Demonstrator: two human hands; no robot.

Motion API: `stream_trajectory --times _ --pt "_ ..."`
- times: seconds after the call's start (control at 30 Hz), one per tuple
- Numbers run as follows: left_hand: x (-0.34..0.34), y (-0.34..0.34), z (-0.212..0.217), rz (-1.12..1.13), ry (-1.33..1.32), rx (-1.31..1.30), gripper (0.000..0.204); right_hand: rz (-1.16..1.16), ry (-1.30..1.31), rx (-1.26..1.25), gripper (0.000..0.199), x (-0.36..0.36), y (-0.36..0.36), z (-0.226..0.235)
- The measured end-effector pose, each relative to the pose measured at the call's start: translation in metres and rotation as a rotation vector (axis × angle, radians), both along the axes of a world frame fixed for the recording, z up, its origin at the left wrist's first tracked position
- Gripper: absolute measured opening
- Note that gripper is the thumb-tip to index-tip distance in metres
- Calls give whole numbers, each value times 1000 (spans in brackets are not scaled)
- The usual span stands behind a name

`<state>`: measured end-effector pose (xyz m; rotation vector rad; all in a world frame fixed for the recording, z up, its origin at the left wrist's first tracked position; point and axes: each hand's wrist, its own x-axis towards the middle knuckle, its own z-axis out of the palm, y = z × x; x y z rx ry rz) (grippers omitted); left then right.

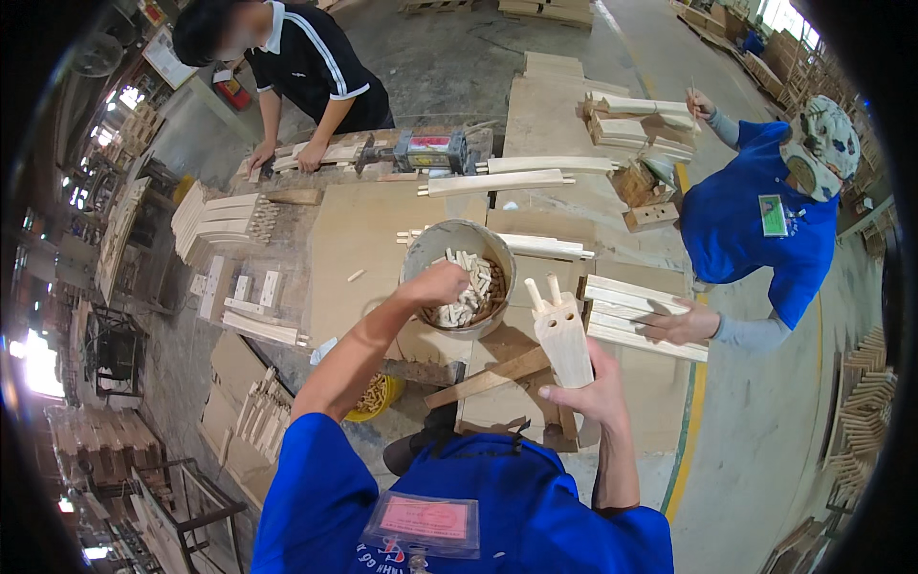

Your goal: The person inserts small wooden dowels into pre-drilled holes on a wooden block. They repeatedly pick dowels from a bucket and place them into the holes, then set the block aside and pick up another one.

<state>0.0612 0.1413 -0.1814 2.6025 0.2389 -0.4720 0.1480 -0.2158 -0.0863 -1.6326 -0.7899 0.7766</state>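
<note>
The person's left hand [438, 284] reaches into a round grey bucket [427, 251] that stands on the wooden workbench [359, 239]. The bucket holds a heap of short pale dowels [473, 287]. The fingers curl down over the dowels at the near side of the heap, seemingly closed on some, though the view does not show whether any are actually pinched.

The right hand [595, 387] holds a pale wooden block [564, 344] upright, just right of the bucket, fingers wrapped around its lower part. Two dowel pegs [543, 292] stand out of the block's top end, and small holes show on its face.

A long wooden strip [488, 378] lies tilted on the bench below the block. A yellow bowl [375, 400] sits near the bench edge under the left forearm.

Across the bench, a person in a black shirt [311, 67] leans with both hands on wooden pieces beside a clamp machine [430, 151]. At the right, a person in a blue shirt [755, 225] rests a hand on a stack of slats [622, 306].
</note>
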Motion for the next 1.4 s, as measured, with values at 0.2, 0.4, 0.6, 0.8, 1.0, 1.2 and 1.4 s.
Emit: stream_trajectory --times 0.2,0.4,0.6,0.8,1.0,1.2,1.4 --pt "-32 -49 168 261 -728 -339 13 128 111 -24 76 -7 -2 -5" --pt "-72 -128 214 -153 -852 38 29 334 133 -5 81 -19 13 12" --pt "-90 -131 216 -309 -895 232 34 426 192 26 90 -25 10 8" --pt "-93 -125 208 -425 -777 216 38 452 207 11 88 -32 10 4" --pt "-89 -129 193 -380 -838 49 33 503 204 -60 90 -31 14 3" --pt "-32 -69 130 109 -609 -492 29 211 281 -82 87 -7 12 -15" --pt "35 -33 -31 -207 71 355 16 128 137 -220 86 18 0 -23"
